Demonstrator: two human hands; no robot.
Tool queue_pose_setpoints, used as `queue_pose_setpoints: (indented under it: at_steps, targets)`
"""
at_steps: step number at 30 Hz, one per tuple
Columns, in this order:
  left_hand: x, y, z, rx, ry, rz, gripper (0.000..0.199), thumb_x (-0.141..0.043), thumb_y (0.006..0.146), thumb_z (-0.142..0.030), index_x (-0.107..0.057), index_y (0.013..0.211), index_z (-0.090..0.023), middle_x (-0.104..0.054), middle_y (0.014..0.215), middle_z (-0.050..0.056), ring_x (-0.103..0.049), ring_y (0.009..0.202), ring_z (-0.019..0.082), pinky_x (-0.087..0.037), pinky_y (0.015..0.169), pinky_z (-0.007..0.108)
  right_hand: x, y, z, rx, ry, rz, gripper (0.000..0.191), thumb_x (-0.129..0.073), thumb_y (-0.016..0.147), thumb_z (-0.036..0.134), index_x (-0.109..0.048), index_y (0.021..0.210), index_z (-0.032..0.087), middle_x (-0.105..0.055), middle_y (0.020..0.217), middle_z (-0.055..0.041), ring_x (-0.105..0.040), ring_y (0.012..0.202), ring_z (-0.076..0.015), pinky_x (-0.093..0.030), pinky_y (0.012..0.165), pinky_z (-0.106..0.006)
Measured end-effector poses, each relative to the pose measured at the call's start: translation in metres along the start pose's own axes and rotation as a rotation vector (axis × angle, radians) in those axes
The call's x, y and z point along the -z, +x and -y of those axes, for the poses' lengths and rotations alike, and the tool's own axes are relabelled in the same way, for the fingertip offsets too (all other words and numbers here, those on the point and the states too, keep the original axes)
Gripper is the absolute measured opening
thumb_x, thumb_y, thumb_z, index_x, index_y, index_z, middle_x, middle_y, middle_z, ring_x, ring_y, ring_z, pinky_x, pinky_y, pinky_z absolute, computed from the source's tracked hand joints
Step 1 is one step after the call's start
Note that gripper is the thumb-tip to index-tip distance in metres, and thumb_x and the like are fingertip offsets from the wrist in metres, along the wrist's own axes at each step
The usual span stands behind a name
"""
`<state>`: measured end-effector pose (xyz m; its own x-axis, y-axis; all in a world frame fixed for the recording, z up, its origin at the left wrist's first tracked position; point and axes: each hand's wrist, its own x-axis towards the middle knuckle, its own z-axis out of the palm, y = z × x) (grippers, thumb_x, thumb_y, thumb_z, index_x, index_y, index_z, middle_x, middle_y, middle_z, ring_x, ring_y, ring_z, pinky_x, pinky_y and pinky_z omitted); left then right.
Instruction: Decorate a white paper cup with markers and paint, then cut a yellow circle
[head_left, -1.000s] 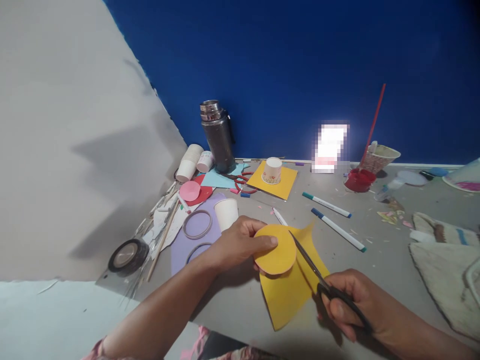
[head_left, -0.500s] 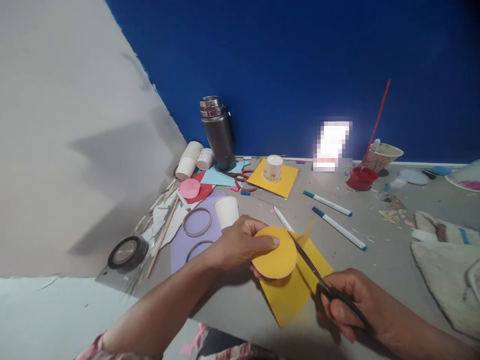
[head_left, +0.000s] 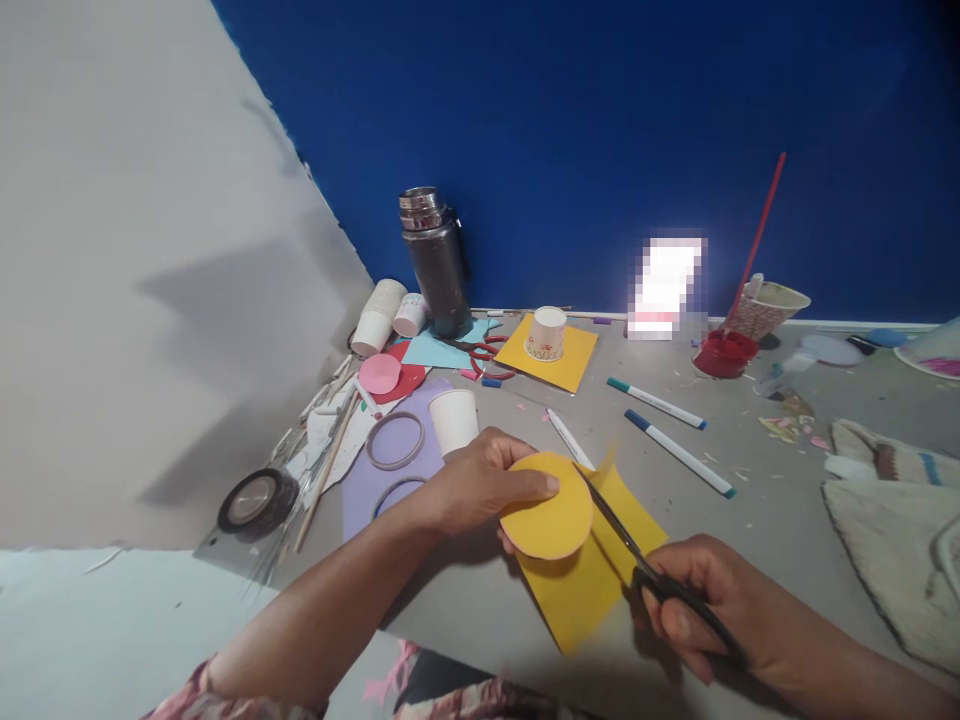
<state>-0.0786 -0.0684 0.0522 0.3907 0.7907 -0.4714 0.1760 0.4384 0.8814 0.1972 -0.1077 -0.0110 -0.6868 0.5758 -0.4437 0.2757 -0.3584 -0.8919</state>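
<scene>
My left hand pinches a round yellow paper disc, thumb on top and fingers beneath. My right hand is wrapped round the handles of dark scissors. Their blade tips meet the upper right edge of the disc. Under and to the right of the disc, a larger yellow sheet hangs at a slant, with a thin blurred strip rising from its top. Just behind my left hand stands a white paper cup.
A dark flask stands at the back wall. A small cup sits on yellow paper. Markers lie behind my right hand, a cloth at the right, black tape at the left.
The thin yellow strip by the blade tips has shifted slightly left and stands more upright. Both hands keep their hold, nearly in place.
</scene>
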Motion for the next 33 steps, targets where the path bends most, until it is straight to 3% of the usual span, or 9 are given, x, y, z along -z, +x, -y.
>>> queue_pose_setpoints:
  at_steps: [8, 14, 21, 33]
  targets:
    - [0.0, -0.001, -0.002, 0.031, 0.007, 0.043, 0.038, -0.084, 0.066, -0.048, -0.08, 0.076, -0.012, -0.069, 0.06, 0.005, -0.061, 0.046, 0.014, -0.043, 0.037, 0.019, 0.002, 0.001, -0.005, 0.019, 0.01, 0.025, 0.078, -0.066, 0.067, 0.097, -0.054, 0.067, 0.02, -0.048, 0.053, 0.0028, -0.036, 0.053, -0.0101, -0.025, 0.053, -0.025]
    - [0.002, 0.001, 0.0, 0.025, 0.009, 0.055, 0.035, -0.085, 0.065, -0.045, -0.079, 0.075, -0.012, -0.07, 0.062, 0.005, -0.063, 0.048, 0.014, -0.047, 0.041, 0.019, 0.0, 0.001, 0.0, 0.012, -0.013, 0.023, 0.08, -0.064, 0.064, 0.1, -0.051, 0.062, 0.021, -0.047, 0.05, 0.003, -0.035, 0.051, -0.0101, -0.026, 0.052, -0.025]
    - [0.003, 0.001, -0.001, 0.046, 0.032, 0.108, 0.032, -0.083, 0.065, -0.044, -0.078, 0.072, -0.013, -0.069, 0.056, 0.003, -0.06, 0.042, 0.012, -0.049, 0.038, 0.018, 0.003, -0.001, -0.008, -0.004, 0.009, 0.055, 0.078, -0.069, 0.066, 0.095, -0.059, 0.071, 0.018, -0.052, 0.052, 0.0032, -0.037, 0.05, -0.0088, -0.024, 0.051, -0.024]
    - [0.001, 0.001, -0.003, 0.061, 0.015, 0.149, 0.028, -0.084, 0.068, -0.04, -0.079, 0.074, -0.013, -0.07, 0.057, 0.003, -0.06, 0.041, 0.011, -0.049, 0.037, 0.016, -0.002, -0.002, 0.011, -0.07, -0.02, 0.026, 0.079, -0.071, 0.059, 0.097, -0.055, 0.066, 0.02, -0.051, 0.052, 0.0034, -0.036, 0.051, -0.0093, -0.024, 0.052, -0.026]
